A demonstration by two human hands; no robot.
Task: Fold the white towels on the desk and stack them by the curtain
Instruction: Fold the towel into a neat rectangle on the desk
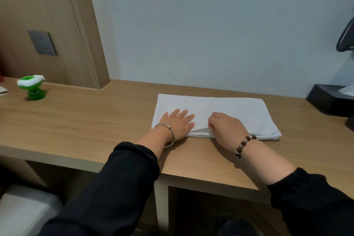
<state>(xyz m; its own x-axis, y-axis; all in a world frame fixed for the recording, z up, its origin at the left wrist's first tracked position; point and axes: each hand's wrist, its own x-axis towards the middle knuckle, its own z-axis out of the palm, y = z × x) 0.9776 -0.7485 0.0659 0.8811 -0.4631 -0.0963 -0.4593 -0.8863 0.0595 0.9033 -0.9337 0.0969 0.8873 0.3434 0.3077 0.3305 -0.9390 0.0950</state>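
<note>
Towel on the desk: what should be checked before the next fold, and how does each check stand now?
1. Is the towel flat on the desk? ok.
2. Does the left hand press it down? ok.
3. Does the right hand have a grip on the near edge? ok, fingers curled.
4. Are the layers lined up? cannot tell, hands cover them.
5. Is the curtain spot free? cannot tell, out of view.

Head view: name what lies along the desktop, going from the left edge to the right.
Green-and-white gadget → left hand → right hand → black box. Both hands are on the white towel, so it gets no separate place in the order.
</note>
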